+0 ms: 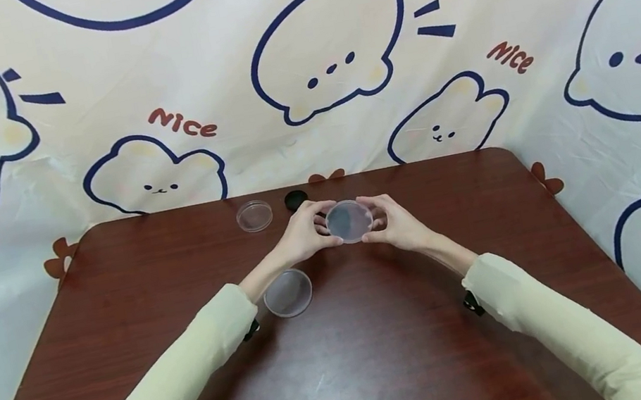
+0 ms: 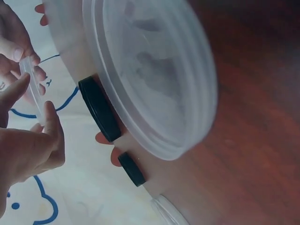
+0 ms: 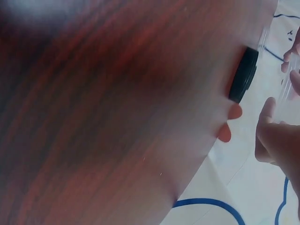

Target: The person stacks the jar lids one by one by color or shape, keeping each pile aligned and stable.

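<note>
Both hands hold a clear round plastic dish point(image 1: 349, 221) up above the far part of the table. My left hand point(image 1: 303, 233) pinches its left edge between thumb and fingers, and my right hand point(image 1: 397, 222) pinches the right edge. In the left wrist view the held dish point(image 2: 32, 89) appears nearly edge-on. A dark shape shows through it in the head view. Beside my left forearm lies a larger clear round dish point(image 1: 288, 293), which looms close in the left wrist view with ridged walls.
Beyond my left hand lies a black round disc point(image 1: 296, 199), with another clear round dish point(image 1: 255, 216) to its left. The left wrist view shows a second black disc point(image 2: 100, 108). A cartoon-printed cloth point(image 1: 326, 49) hangs around the brown table point(image 1: 375, 362).
</note>
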Action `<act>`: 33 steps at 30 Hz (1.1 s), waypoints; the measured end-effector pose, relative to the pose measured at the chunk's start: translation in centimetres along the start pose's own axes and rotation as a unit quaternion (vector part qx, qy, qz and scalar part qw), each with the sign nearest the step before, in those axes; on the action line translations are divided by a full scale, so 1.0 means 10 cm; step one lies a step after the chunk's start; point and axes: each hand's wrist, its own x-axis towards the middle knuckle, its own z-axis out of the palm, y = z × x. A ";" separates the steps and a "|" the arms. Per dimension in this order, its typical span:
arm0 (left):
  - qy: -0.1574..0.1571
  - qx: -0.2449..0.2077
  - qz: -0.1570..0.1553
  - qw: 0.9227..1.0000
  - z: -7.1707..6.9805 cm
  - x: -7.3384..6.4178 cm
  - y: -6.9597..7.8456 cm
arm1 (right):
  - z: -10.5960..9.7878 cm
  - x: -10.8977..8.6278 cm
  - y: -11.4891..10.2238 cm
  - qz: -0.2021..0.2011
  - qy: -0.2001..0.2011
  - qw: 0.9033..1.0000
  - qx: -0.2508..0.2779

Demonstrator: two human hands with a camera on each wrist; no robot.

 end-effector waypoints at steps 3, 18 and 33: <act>-0.006 -0.005 0.008 1.000 0.00 -0.07 -0.02 | 0.05 -0.04 -0.01 -0.003 -0.004 1.000 0.005; -0.001 -0.013 0.010 1.000 -0.09 -0.42 -0.07 | 0.27 -0.14 -0.10 -0.045 -0.019 0.999 0.001; 0.018 -0.009 -0.029 0.999 -0.16 -0.79 -0.09 | 0.58 -0.18 -0.22 -0.041 -0.042 0.998 0.008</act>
